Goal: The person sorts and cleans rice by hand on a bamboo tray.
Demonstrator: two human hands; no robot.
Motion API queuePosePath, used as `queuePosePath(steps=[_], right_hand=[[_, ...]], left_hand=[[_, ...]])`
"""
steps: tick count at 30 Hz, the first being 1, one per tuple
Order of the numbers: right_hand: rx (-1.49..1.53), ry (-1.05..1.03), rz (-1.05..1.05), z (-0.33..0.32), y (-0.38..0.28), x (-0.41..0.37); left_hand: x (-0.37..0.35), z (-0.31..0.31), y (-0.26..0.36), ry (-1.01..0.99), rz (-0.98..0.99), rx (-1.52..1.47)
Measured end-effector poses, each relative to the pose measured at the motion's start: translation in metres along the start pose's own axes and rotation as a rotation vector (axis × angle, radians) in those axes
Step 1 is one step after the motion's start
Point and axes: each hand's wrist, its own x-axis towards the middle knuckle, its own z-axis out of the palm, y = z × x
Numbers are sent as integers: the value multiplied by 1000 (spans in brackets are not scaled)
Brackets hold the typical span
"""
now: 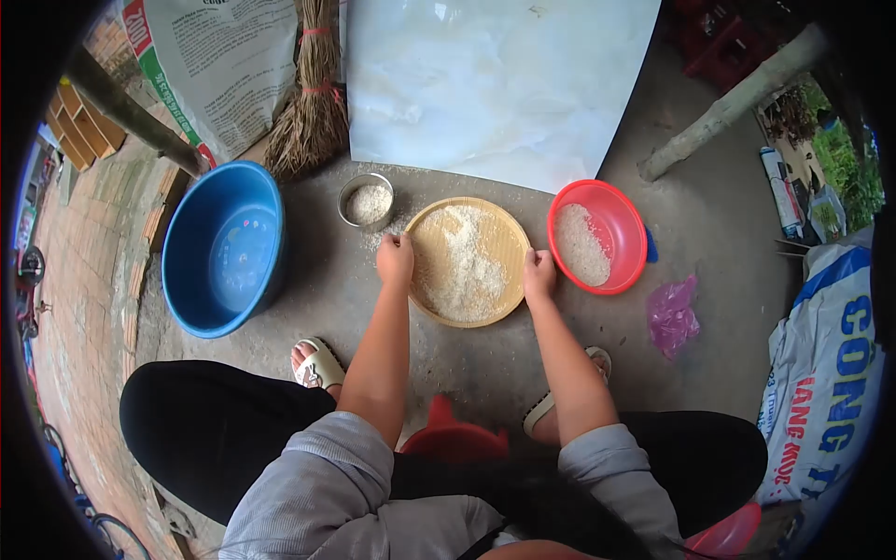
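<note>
Bamboo tray sits flat on the concrete floor with rice heaped mid-tray. Left grip is clenched on the tray's left rim, right grip on its right rim. Risks as I see them: the tray is shallow, so any tilt or jerk likely sends grains over the edge. Some loose grains lie just off the tray's far-left side, by the metal tin. Red basin sits just beside the tray's right rim, so a wide swing could clip it or the tin. Blue basin is well left of the tray, low concern.
</note>
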Motion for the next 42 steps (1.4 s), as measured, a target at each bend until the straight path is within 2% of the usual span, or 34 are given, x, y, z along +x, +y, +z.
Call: queuePosePath(steps=[2,4,8,9,11,12,14,15,16,17,19,22,24,26,27,28,29,30,32,33,34,36,38,41,42], right_hand=[[-54,-7,11,-19,-29,-2],[-164,34,27,-38,-55,18],[166,-49,59,-83,-95,75],[248,-80,41,-106,-125,76],[180,-122,-45,-149,-172,80],[195,-164,-79,-167,-187,82],[351,-390,104,-213,-237,52],[215,-532,184,-238,-262,41],[214,-527,187,-251,-277,30],[276,-549,183,-259,-286,16],[380,-572,186,-272,-303,-4],[420,-533,143,-288,-294,12],[391,-522,151,-284,-280,31],[404,-525,178,-269,-258,40],[449,-552,196,-255,-255,36],[516,-620,241,-244,-261,22],[384,-744,225,-245,-277,6],[345,-849,217,-246,-285,-4],[417,-796,267,-241,-275,4],[486,-745,220,-240,-265,18],[556,-688,182,-244,-254,36],[504,-686,260,-256,-247,57],[472,-573,273,-245,-239,58],[345,-791,208,-239,-267,28],[430,-771,236,-233,-264,25]], left_hand=[[3,-6,27,55,110,20],[6,-18,72,10,265,-2],[8,-64,188,-80,560,95],[2,-78,214,-77,577,92],[-7,-100,259,-35,828,340],[3,-107,269,-86,883,315],[-28,-149,294,-360,552,236],[-32,-166,298,-443,464,173],[-37,-180,299,-526,368,110],[-55,-194,305,-530,367,110],[-90,-218,310,-629,47,-275],[-121,-195,298,-497,209,-151],[-127,-172,286,-532,260,10],[-98,-161,275,-535,248,52],[-69,-164,268,-564,268,31],[-49,-176,266,-645,195,-125],[-30,-188,264,-717,162,-213],[-29,-198,269,-700,114,-253],[-38,-196,275,-603,141,-219],[-55,-186,277,-551,171,-260],[-33,-161,259,-561,279,-120],[-86,-152,275,-570,184,-99],[-64,-143,270,-558,123,-104],[-32,-164,267,-608,75,-260],[-34,-171,271,-608,75,-253]])
